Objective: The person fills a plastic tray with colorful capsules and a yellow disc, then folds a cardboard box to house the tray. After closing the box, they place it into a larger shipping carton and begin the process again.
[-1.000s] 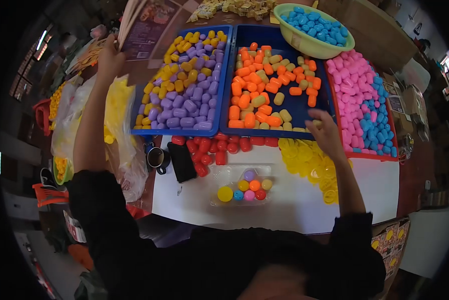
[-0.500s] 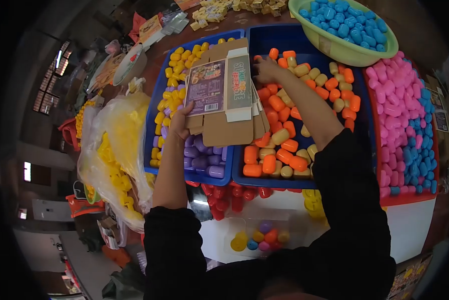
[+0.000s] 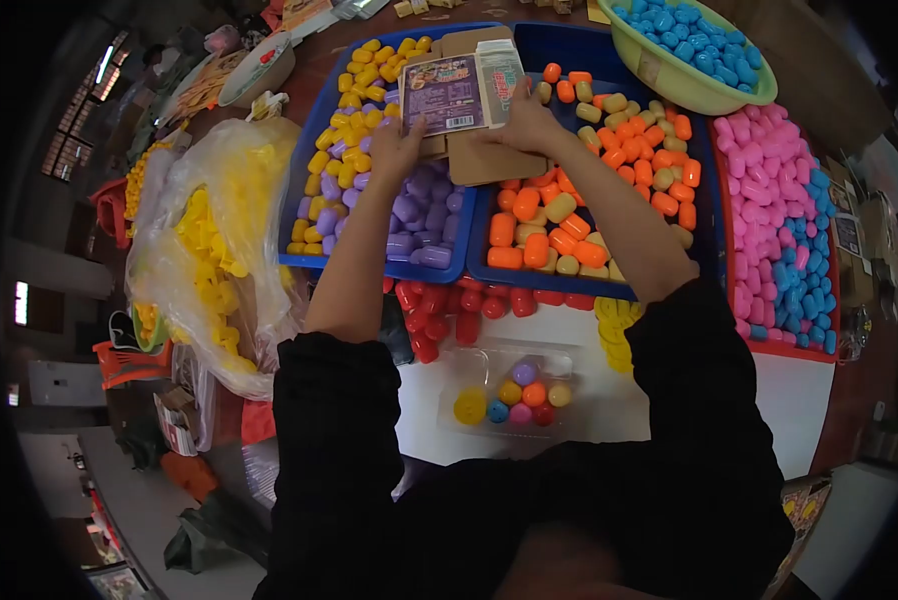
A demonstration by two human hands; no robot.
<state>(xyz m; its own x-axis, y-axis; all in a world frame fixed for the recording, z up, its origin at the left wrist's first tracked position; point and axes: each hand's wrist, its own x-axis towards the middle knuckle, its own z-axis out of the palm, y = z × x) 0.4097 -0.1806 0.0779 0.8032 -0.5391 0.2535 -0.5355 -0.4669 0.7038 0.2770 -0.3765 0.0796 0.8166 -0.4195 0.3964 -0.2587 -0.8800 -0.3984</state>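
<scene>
My left hand [image 3: 397,150] grips the left edge of a stack of flattened cardboard boxes [image 3: 444,97]. The top box has a purple printed panel with a barcode, a grey-green side panel and bare brown flaps. On the right side, my right hand [image 3: 529,128] is closed on the same stack, its fingers partly hidden. The boxes are held over the inner edges of two blue trays. Yellow and purple plastic capsules [image 3: 424,205] fill the left blue tray [image 3: 369,262]. Orange and tan capsules [image 3: 534,248] lie below my right forearm in the right blue tray [image 3: 704,240].
A green basin [image 3: 659,72] of blue capsules stands at the back right. Pink and blue capsules fill a red tray [image 3: 789,348]. A clear plastic package [image 3: 459,370] with several coloured pieces lies nearest me, below red pieces [image 3: 449,305]. A plastic bag [image 3: 239,170] of yellow pieces sits left.
My right hand has come out of the right blue tray and onto the stack's right side. In view, the boxes and trays sit higher, and the clear package shows more fully.
</scene>
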